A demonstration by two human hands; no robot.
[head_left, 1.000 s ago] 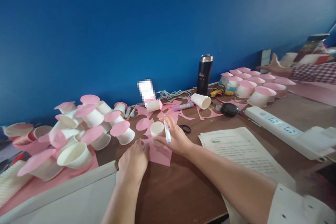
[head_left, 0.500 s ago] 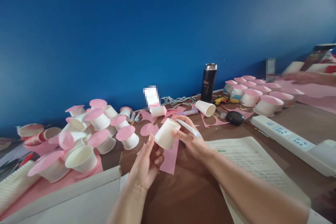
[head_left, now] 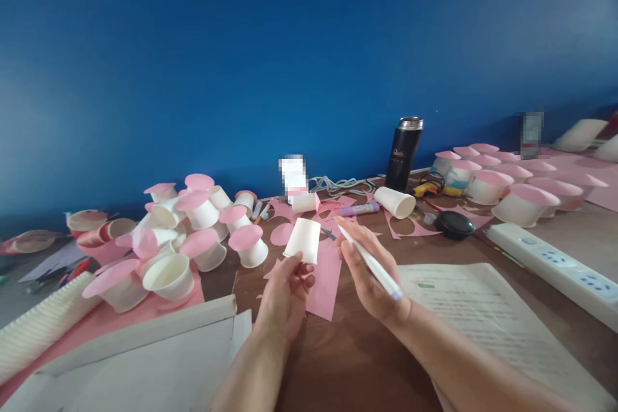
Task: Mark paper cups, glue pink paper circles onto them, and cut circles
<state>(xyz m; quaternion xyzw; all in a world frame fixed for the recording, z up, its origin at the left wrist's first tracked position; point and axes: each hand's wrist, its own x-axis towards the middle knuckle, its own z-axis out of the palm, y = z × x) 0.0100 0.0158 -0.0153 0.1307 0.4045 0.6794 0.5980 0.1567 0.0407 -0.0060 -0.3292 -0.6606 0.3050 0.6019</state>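
I see the white paper cup (head_left: 303, 240) lifted above the pink paper sheet (head_left: 324, 278), pinched at its lower edge by my left hand (head_left: 286, 293). Just right of the cup, my right hand (head_left: 367, 277) grips a white pen (head_left: 371, 262). The black flask (head_left: 404, 154) stands well behind the cup.

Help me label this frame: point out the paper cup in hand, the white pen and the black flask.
paper cup (head_left: 303, 240), head view, middle of its side wall
white pen (head_left: 371, 263), head view, mid-barrel
black flask (head_left: 403, 154), head view, middle of its body
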